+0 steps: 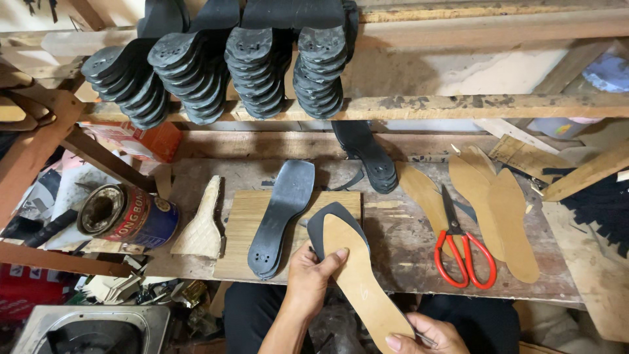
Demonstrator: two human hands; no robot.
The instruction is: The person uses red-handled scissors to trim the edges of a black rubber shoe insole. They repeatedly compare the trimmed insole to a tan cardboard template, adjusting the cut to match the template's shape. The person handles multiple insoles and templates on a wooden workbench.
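Observation:
My left hand (313,276) grips the side of a shoe sole (357,275), thumb pressed on its tan insole face. The sole's dark grey rubber edge shows at the toe end. My right hand (426,335) holds the heel end of the same sole at the bottom of the view. The sole is tilted, toe toward the bench. A stack of dark grey rubber soles (283,213) lies on a wooden board (244,229) just left of my left hand.
Red-handled scissors (460,248) lie on tan insoles (501,216) at right. A tipped tin can (128,216) and a wooden wedge (202,226) sit at left. Rows of black soles (223,65) hang on the upper shelf. A metal tray (92,328) sits at bottom left.

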